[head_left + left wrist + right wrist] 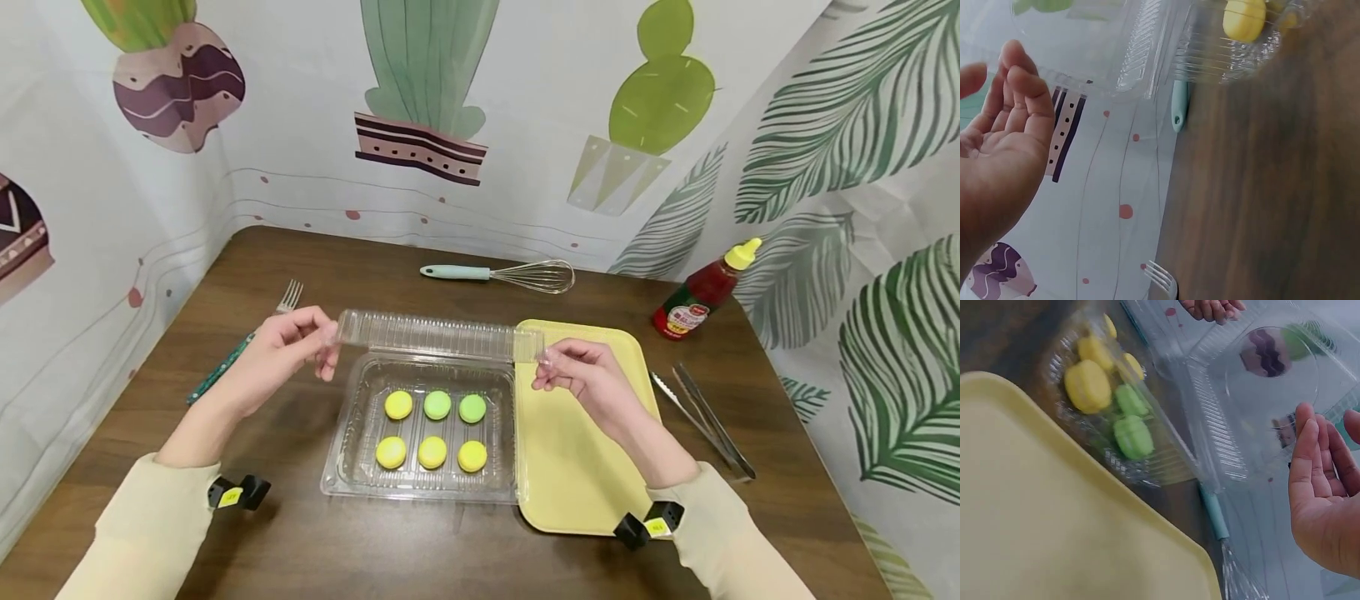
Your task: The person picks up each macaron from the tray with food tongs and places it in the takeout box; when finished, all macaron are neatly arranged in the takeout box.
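Note:
A clear plastic clamshell box [345, 483] lies open on the table. Inside it are two short rows of macarons: several yellow ones [432, 452] and two green ones [437, 405]. Its hinged clear lid [442, 335] stands raised at the far side, ribbed along the edge. My left hand [281, 354] pinches the lid's left corner between thumb and fingers. At the opposite corner my right hand [592, 379] pinches the lid too, above the tray. The right wrist view shows the lid [1222, 419] tilted up from the box, with the fingers at its edge.
A yellow tray [585, 475] adjoins the box's right side. Behind the box lies a whisk [457, 272]. A fork [225, 367] with a teal handle is by the left forearm. A red sauce bottle [693, 296] stands back right, and metal tongs [712, 425] lie right of the tray.

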`<action>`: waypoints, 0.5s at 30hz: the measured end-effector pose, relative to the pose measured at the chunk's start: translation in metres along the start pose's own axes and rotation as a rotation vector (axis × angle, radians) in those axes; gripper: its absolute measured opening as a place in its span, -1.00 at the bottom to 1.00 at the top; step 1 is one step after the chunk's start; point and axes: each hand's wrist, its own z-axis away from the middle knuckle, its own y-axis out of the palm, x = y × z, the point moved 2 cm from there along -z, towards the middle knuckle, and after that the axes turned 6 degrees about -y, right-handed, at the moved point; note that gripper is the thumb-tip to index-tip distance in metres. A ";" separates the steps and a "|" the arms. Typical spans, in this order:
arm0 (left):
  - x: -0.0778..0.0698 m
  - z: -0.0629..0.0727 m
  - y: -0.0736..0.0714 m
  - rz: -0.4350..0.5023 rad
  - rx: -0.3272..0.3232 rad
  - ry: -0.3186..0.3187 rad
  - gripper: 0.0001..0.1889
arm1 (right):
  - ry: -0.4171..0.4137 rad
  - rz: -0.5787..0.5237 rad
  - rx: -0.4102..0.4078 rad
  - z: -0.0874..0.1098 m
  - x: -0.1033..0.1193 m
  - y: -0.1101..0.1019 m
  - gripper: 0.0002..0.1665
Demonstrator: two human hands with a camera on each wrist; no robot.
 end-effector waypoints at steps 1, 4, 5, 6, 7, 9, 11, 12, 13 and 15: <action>0.000 0.003 0.000 -0.023 0.009 0.013 -0.81 | -0.005 0.005 0.012 0.002 -0.002 0.000 -0.75; 0.000 0.013 0.003 -0.066 0.045 0.052 -0.87 | -0.008 0.032 0.030 0.011 -0.007 0.000 -0.74; 0.001 0.016 0.004 -0.073 0.059 0.066 -0.88 | -0.006 0.049 0.031 0.014 -0.009 0.000 -0.73; 0.001 0.019 0.005 -0.078 0.076 0.080 -0.89 | -0.001 0.067 0.031 0.017 -0.011 0.000 -0.71; 0.002 0.021 0.007 -0.076 0.096 0.088 -0.89 | 0.005 0.083 0.034 0.020 -0.014 -0.001 -0.70; 0.005 0.027 0.010 -0.080 0.125 0.095 -0.90 | 0.022 0.115 0.035 0.026 -0.019 -0.002 -0.67; 0.008 0.033 0.012 -0.087 0.143 0.089 -0.89 | 0.033 0.142 0.047 0.032 -0.024 -0.002 -0.68; 0.010 0.035 0.013 -0.101 0.146 0.085 -0.89 | 0.040 0.155 0.053 0.034 -0.027 -0.002 -0.70; 0.012 0.038 0.014 -0.115 0.148 0.080 -0.89 | 0.048 0.168 0.059 0.036 -0.029 -0.003 -0.73; 0.017 0.042 0.016 -0.148 0.147 0.074 -0.88 | 0.068 0.197 0.060 0.041 -0.034 -0.003 -0.83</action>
